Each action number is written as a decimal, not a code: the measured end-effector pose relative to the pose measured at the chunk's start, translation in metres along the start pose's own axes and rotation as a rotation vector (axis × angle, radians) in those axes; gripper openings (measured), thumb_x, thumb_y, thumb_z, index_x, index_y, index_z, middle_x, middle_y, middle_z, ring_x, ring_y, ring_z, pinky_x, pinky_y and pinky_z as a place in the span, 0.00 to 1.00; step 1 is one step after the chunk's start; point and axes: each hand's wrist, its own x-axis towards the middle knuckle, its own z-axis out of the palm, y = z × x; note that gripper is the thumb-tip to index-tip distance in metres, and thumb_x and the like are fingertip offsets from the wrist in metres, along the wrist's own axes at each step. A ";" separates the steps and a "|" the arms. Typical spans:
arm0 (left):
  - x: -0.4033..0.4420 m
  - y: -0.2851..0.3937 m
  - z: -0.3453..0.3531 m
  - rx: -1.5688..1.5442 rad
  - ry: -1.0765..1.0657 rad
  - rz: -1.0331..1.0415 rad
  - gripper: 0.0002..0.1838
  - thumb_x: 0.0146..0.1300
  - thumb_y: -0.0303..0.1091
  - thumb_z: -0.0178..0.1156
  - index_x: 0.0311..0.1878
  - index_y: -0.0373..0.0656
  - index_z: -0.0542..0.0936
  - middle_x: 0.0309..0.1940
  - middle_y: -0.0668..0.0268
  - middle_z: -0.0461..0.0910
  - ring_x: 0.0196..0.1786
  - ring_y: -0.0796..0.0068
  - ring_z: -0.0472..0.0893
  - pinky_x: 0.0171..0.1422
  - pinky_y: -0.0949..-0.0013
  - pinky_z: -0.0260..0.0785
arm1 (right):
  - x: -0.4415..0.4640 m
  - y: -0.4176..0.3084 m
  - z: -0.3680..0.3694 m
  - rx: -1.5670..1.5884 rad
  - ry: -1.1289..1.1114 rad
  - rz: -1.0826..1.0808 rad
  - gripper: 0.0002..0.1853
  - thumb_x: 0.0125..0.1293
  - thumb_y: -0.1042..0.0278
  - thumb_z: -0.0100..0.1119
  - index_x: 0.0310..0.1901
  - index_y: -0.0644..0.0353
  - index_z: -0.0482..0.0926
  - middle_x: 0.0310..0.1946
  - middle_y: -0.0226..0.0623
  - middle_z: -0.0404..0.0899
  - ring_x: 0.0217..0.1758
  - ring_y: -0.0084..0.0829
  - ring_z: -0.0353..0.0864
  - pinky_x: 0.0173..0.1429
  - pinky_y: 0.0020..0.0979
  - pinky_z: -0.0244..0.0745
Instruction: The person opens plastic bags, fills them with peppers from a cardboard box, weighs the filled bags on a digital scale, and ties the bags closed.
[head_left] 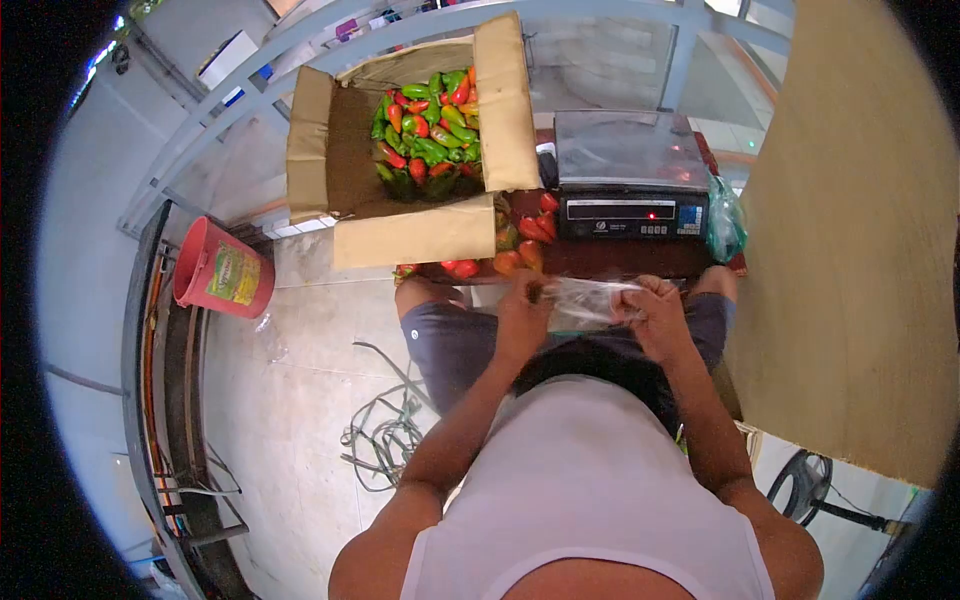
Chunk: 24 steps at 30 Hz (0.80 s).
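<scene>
A clear plastic bag (583, 302) is stretched between my two hands above my lap. My left hand (524, 318) is closed on one end of it, and my right hand (657, 316) pinches the other end. Just beyond my left hand, several red and orange peppers (536, 228) lie loose on a dark red tabletop (590, 262). A digital scale (632, 214) with a flat top plate stands past my right hand, its red light lit. To the left of the scale, an open cardboard box (415, 240) holds many green and red peppers (430, 130).
A green-tinted plastic bag (726, 222) hangs at the scale's right side. On the floor to the left are a red bucket (222, 270) and a tangle of green strapping (385, 430). A tall tan board (850, 250) stands close on my right, and a railing (260, 95) runs behind the box.
</scene>
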 end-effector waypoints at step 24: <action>0.007 -0.003 0.012 0.365 -0.286 0.108 0.15 0.56 0.19 0.59 0.47 0.39 0.81 0.41 0.52 0.75 0.38 0.49 0.82 0.43 0.54 0.78 | 0.028 -0.002 0.000 -1.188 0.322 -0.447 0.32 0.50 0.91 0.56 0.59 0.57 0.69 0.52 0.47 0.74 0.47 0.47 0.79 0.52 0.39 0.79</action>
